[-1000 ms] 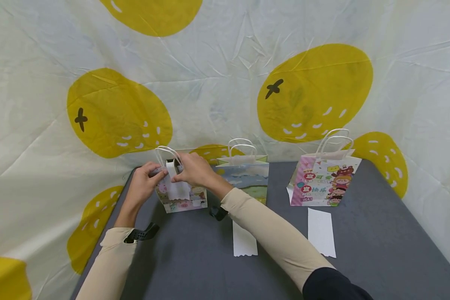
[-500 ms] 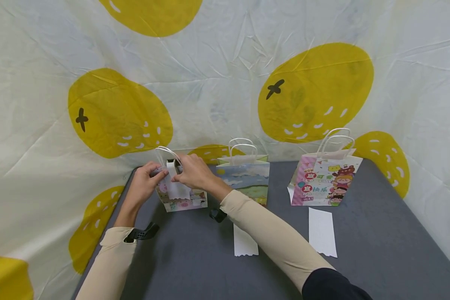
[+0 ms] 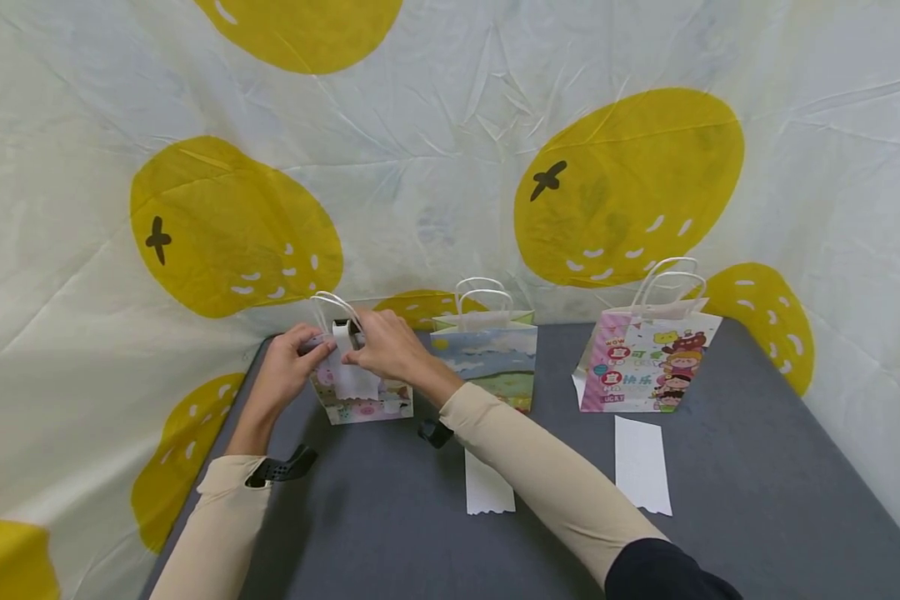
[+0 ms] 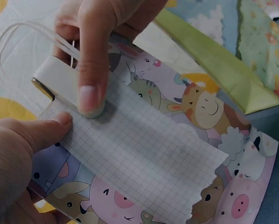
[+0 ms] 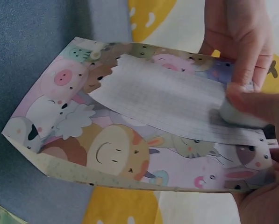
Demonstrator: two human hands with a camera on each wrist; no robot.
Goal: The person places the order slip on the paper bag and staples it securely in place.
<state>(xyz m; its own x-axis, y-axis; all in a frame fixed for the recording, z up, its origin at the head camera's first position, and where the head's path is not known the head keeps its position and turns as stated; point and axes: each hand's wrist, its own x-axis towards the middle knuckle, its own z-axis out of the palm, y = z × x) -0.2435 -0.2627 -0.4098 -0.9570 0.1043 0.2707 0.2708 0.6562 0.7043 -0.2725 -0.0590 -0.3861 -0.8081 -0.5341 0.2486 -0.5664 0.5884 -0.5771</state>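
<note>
A paper bag printed with cartoon animals (image 3: 399, 402) stands at the table's left, its white handles up. Against its front lies a squared paper slip (image 4: 144, 149) with a ragged lower end. My left hand (image 3: 288, 365) pinches the slip and the bag's upper edge at the left, thumb in front. My right hand (image 3: 397, 346) holds a small white stapler (image 4: 60, 77) over the top of the slip and bag, its thumb pressing on the front. The right fingers behind the bag are partly hidden. Whether a staple is in the paper cannot be seen.
A landscape-printed bag (image 3: 487, 358) stands right of the animal bag, partly behind my right forearm. Farther right is a pink and white cartoon bag (image 3: 648, 362). Two more paper slips lie on the grey table (image 3: 742, 475): a middle slip (image 3: 489, 487) and a right slip (image 3: 642, 462).
</note>
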